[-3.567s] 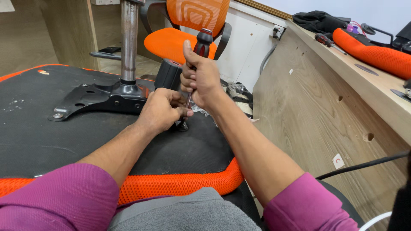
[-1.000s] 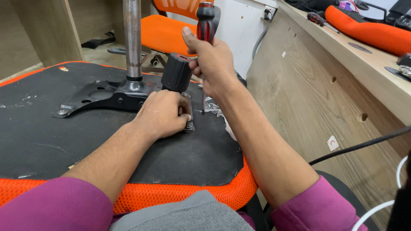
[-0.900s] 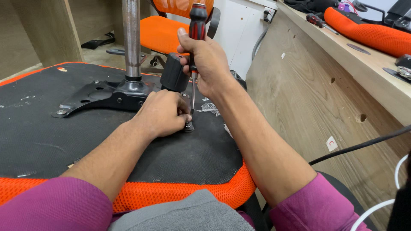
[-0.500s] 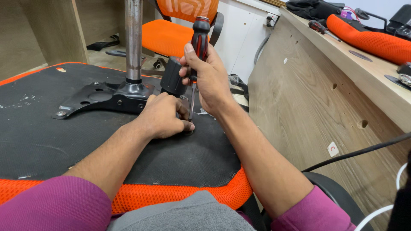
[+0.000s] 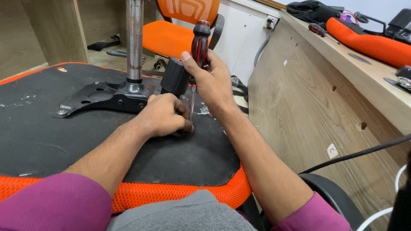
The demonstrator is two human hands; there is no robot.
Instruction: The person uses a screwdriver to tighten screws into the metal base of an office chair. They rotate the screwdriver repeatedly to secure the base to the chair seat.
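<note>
An upturned chair seat [image 5: 55,141] with a black underside and orange mesh edge lies across my lap. A black metal bracket [image 5: 100,96] with a steel column [image 5: 134,40] is fixed to it, and a black knob [image 5: 174,77] sticks out beside it. My right hand [image 5: 212,81] grips the red-and-black handle of a screwdriver [image 5: 199,40], held upright with its shaft pointing down at the seat. My left hand [image 5: 165,115] rests on the seat at the shaft's tip, fingers curled around it, hiding the tip and whatever it touches.
A wooden desk panel [image 5: 317,107] stands close on the right, with an orange cushion [image 5: 368,40], a second screwdriver [image 5: 319,30] and black cloth on its top. An orange office chair [image 5: 180,30] stands behind the seat. A black cable [image 5: 364,152] crosses at lower right.
The screwdriver stays upright on the same spot while my right hand shifts its hold on the handle. My left hand stays at the tip. The camera has shifted slightly.
</note>
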